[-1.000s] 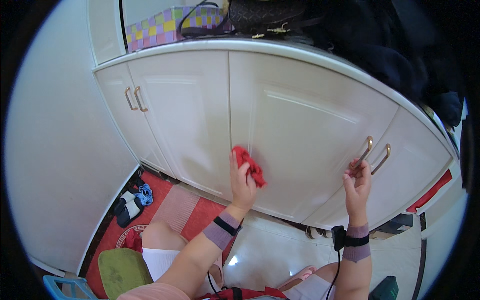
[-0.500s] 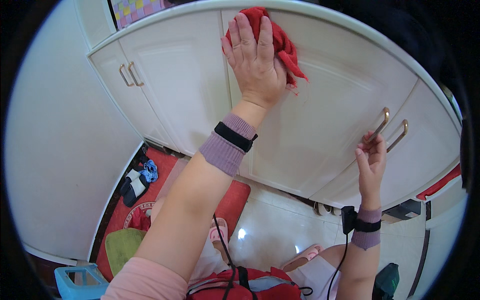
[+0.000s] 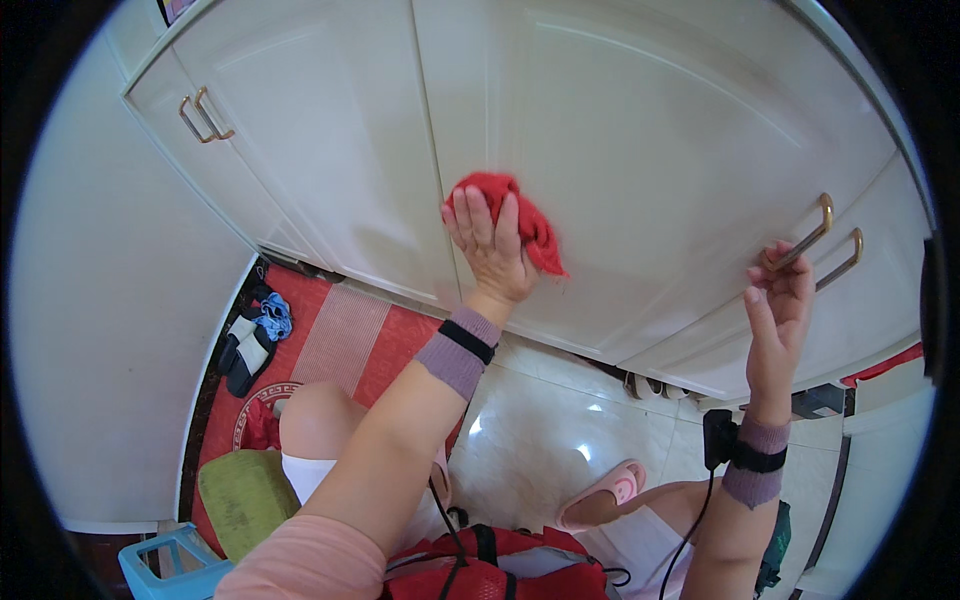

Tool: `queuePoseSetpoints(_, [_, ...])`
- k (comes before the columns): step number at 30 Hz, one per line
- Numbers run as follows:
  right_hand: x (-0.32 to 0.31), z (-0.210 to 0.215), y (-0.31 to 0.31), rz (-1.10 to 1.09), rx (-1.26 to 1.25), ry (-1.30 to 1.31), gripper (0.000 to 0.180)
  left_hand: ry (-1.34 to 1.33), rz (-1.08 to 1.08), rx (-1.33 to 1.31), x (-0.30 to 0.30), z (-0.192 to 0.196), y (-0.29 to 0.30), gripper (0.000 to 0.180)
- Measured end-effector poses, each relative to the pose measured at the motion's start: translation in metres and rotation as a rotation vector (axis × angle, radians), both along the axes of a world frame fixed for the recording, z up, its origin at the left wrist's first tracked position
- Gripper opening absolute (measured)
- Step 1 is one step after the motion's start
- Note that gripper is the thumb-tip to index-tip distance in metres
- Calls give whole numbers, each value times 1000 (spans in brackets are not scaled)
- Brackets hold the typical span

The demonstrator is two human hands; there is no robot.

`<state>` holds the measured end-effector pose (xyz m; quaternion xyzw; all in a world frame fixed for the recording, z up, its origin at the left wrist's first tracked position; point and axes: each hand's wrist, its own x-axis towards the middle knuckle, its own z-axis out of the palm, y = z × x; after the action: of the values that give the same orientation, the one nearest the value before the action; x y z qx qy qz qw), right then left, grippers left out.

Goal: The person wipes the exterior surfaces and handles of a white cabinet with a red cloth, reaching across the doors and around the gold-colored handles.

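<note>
My left hand (image 3: 490, 245) lies over a crumpled red cloth (image 3: 545, 248), pressing it to a white cabinet door (image 3: 640, 120) close to the seam with the door on its left. Part of the cloth is hidden under my fingers and palm. Over at the right, the fingers of my right hand (image 3: 780, 300) hook round the lower end of a gold and silver door handle (image 3: 822, 222), with the thumb held apart. A matching handle (image 3: 845, 262) sits just beside it on the neighbouring door.
Another pair of handles (image 3: 203, 115) is at far left. Below lie a red mat (image 3: 330, 350), slippers (image 3: 248, 350) and a blue cloth (image 3: 273, 317). A green cushion (image 3: 245, 500) and blue stool (image 3: 170, 560) stand lower left. A cable (image 3: 690, 530) hangs from my right wrist.
My left hand and the red cloth have slid down the door from near its top edge. The view has tipped lower, and my right hand stays at the handle.
</note>
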<state>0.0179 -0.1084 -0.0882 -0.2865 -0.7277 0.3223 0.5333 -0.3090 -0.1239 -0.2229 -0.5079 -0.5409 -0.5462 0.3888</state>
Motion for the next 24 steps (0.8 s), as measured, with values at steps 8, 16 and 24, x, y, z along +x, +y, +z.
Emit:
queuePoseSetpoints(8, [1,-4,-1,-32,3,-5,62,-154,70,-184,14,-146,-14,84])
queuePoseSetpoints(16, [9,-3,0,-53,26,-29,62,-839,21,-213,59,-178,-16,106])
queuePoseSetpoints(24, [3,-5,-1,-55,46,-12,65,-1333,67,17,50,-245,7,81])
